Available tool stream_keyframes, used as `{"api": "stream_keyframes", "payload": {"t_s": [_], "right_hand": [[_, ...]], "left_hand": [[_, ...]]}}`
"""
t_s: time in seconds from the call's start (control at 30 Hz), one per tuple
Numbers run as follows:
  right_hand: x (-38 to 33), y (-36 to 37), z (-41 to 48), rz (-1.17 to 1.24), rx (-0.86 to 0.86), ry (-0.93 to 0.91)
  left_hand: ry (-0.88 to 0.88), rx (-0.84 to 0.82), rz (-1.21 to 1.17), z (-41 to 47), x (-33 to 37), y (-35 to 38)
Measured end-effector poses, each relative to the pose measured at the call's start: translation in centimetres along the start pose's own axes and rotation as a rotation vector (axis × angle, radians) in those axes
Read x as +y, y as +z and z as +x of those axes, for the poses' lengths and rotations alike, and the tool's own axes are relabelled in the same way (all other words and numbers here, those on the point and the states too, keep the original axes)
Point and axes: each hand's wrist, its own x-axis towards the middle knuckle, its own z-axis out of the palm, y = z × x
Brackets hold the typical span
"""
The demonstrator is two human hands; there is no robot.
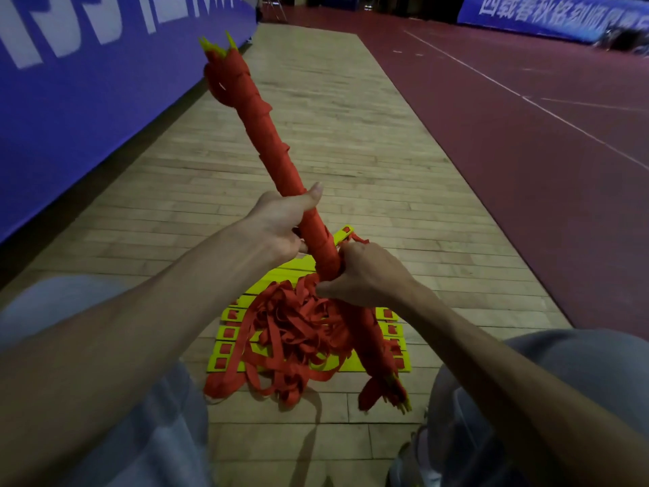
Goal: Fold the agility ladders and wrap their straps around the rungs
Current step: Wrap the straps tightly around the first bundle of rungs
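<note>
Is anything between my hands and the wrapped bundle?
Nothing visible. The left hand and right hand both grip the bundle directly, above the loose straps on the floor.

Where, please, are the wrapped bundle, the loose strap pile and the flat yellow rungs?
wrapped bundle (pixel 267 135): head view, upper shaft.
loose strap pile (pixel 288 332): head view, tangle's middle.
yellow rungs (pixel 277 277): head view, far rung.
</note>
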Motion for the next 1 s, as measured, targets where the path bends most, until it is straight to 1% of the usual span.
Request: {"api": "stream_keyframes", "payload": {"t_s": [0.1, 0.17, 0.23, 0.3, 0.37, 0.43, 0.53, 0.6, 0.67, 0.77, 0.83, 1.0], "right_hand": [[0.0, -1.0, 0.4, 0.117, -0.076, 0.04], [-0.1, -2.0, 0.4, 0.234, -0.093, 0.053], [-0.2, -3.3, 0.1, 0.354, -0.1, 0.043], [-0.1, -4.5, -0.3, 0.497, -0.128, 0.018], [-0.2, -5.3, -0.9, 0.607, -0.17, -0.017], [-0.3, -5.7, -1.2, 0.645, -0.237, -0.073], [-0.5, -5.6, -1.3, 0.615, -0.362, -0.125], [-0.5, -5.7, -1.2, 0.602, -0.452, -0.137], [-0.4, -6.0, -1.3, 0.571, -0.528, -0.152], [-0.1, -6.3, -1.2, 0.541, -0.566, -0.161], [0.3, -6.5, -1.1, 0.511, -0.546, -0.154], [0.7, -6.9, -0.7, 0.483, -0.374, -0.054]], "left_hand": [[0.011, -0.015, 0.055, -0.3, 0.3, -0.2], [0.07, -0.046, 0.092, -0.4, 0.6, -0.2], [0.168, -0.115, 0.108, -0.7, 1.2, -0.2], [0.302, -0.187, 0.135, -0.9, 1.7, -0.1], [0.442, -0.211, 0.173, -1.3, 2.1, 0.1], [0.509, -0.221, 0.15, -1.4, 1.9, 0.3], [0.441, -0.322, 0.032, -1.6, 1.4, 0.6], [0.382, -0.417, 0.041, -2.1, 1.3, 0.7], [0.363, -0.465, 0.093, -2.5, 1.4, 0.9], [0.359, -0.391, 0.171, -2.6, 1.8, 0.9], [0.368, -0.325, 0.21, -2.5, 1.9, 0.8], [0.447, -0.206, 0.242, -1.4, 1.8, 0.2]]}}
